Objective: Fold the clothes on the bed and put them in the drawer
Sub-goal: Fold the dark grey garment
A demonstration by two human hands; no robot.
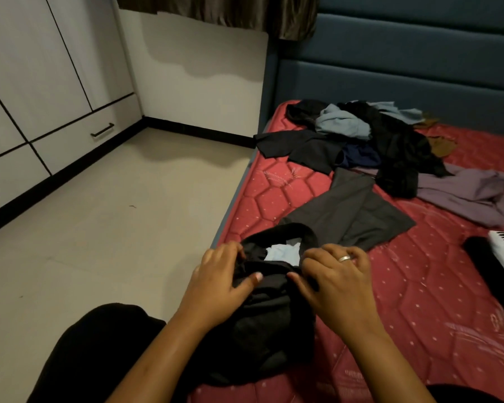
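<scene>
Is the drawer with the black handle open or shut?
Shut. The drawer front lies flush with the cabinet panels around it, and no gap or inside shows.

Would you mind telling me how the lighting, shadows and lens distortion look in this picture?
Head view: dim, warm light; the curtain casts a soft wavy shadow on the wall; wide-angle distortion bends the cupboard lines; the black garment gripped by left hand and right hand loses detail in the dark.
</scene>
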